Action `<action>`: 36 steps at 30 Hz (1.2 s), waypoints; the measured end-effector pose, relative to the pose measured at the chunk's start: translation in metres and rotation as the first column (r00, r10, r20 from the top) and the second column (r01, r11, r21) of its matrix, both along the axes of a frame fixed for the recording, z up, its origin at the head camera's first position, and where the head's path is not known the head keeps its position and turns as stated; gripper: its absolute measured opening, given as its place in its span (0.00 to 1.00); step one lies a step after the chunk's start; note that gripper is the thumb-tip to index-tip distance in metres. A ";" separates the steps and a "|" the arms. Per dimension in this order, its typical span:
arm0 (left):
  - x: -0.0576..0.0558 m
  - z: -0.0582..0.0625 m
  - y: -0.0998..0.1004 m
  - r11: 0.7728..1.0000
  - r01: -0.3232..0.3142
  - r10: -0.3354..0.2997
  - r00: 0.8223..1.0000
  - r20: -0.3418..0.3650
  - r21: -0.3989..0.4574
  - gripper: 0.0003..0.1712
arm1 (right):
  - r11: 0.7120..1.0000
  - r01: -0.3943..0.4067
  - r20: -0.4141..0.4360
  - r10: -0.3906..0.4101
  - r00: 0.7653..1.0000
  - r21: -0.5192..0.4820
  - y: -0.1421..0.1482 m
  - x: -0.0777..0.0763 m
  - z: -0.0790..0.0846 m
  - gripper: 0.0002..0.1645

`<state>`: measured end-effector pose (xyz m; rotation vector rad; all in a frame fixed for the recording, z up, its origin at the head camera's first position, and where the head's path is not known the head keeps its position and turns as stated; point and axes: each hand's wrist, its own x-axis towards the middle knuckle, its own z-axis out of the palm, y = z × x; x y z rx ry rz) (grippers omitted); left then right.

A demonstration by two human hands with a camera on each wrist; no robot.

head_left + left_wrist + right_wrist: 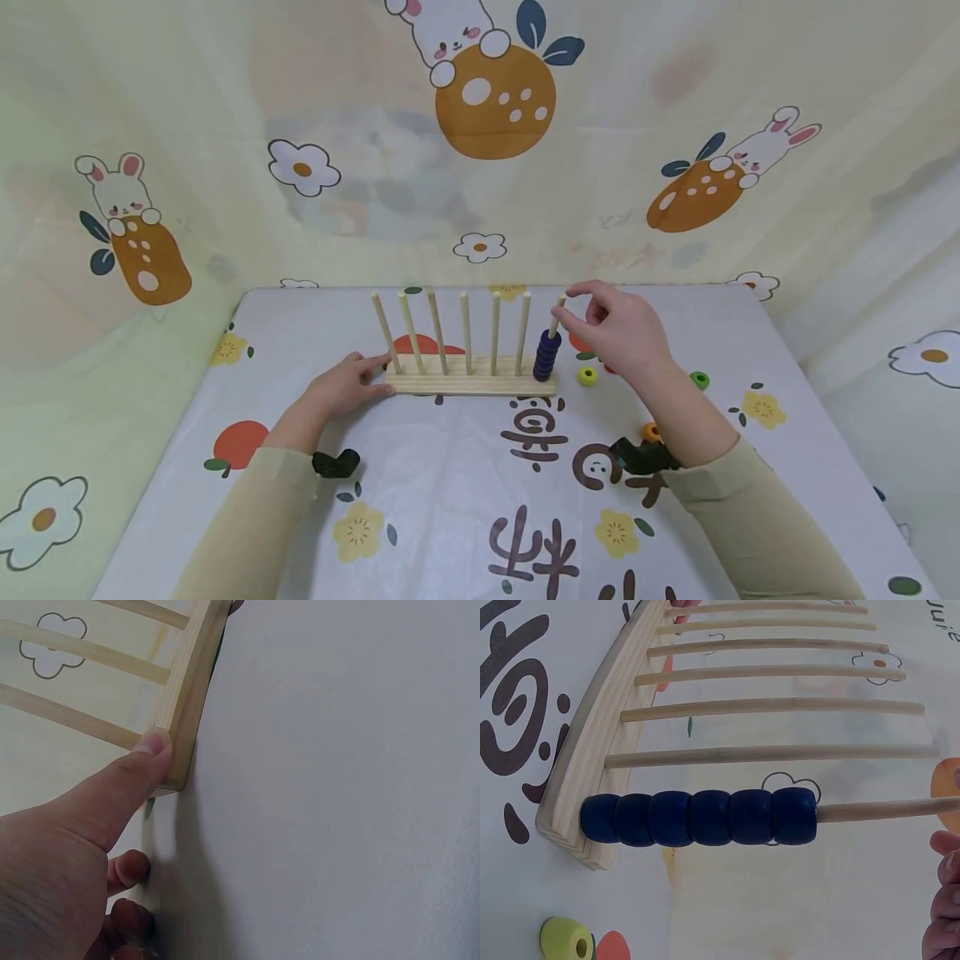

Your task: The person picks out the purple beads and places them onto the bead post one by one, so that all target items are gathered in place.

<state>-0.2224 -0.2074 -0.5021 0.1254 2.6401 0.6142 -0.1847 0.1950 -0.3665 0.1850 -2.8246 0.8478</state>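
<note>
A wooden peg rack (472, 383) with several upright pegs stands on the cloth-covered table. My left hand (341, 386) grips the left end of its base, the thumb (154, 742) lying on the wood in the left wrist view. Several dark blue beads (547, 357) are stacked on the rightmost peg, down against the base. Around that peg's top, my right hand (626, 333) has thumb and forefinger parted, with no bead visible between them. In the right wrist view the stacked blue beads (709, 817) show clearly, while the peg's tip runs out of frame near the fingers (946, 881).
Right of the rack lies a yellow-green bead (587, 376). A green bead (700, 381) sits beyond the right forearm, and an orange bead (651, 432) is partly hidden by the black wrist strap (641, 456). A printed curtain (375, 208) hangs behind the table.
</note>
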 end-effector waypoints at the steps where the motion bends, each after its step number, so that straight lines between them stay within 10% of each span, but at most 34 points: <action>1: 0.000 0.000 0.000 1.000 -0.001 0.001 1.000 0.000 -0.001 0.43 | 1.000 0.002 -0.002 -0.002 1.000 0.000 0.000 -0.001 0.000 0.27; 14: 0.001 0.002 0.000 1.000 0.008 -0.008 1.000 -0.005 0.001 0.43 | 1.000 -0.012 -0.023 0.012 1.000 0.005 0.024 -0.004 -0.005 0.25; 36: 0.001 0.004 0.002 1.000 -0.002 0.002 1.000 0.007 0.003 0.43 | 0.989 0.010 0.237 -0.046 0.970 0.148 0.088 -0.013 -0.051 0.29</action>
